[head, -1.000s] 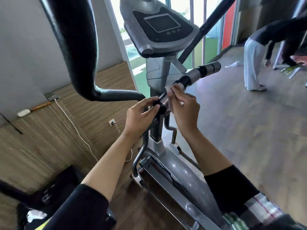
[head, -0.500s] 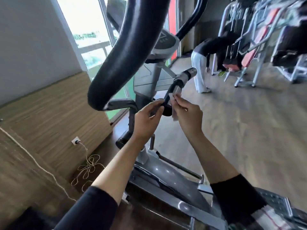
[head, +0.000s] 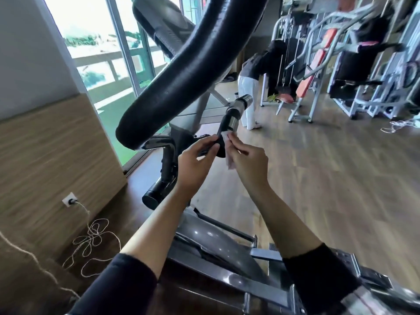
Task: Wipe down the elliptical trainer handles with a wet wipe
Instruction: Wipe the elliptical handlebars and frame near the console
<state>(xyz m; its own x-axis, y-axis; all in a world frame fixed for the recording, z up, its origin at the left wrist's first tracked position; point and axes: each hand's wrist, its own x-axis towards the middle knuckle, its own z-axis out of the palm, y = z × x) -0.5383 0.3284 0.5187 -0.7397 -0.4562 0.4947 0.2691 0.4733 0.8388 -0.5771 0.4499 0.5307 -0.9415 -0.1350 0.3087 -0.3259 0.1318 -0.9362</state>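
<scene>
**Wipe Held Against the Short Handle**

The left hand (head: 195, 162) gripped the lower black end of the short handle (head: 229, 122). The right hand (head: 246, 162) pinched the wet wipe (head: 227, 142) against that handle, just below its silver band. The large padded handle (head: 193, 71) arched above both hands.

no text, label, brand, number or sign could be read anywhere in the view; the elliptical trainer (head: 204, 64) and the gym machines (head: 363, 71) at the far right showed no legible markings, and motion blur smeared their surfaces.
</scene>
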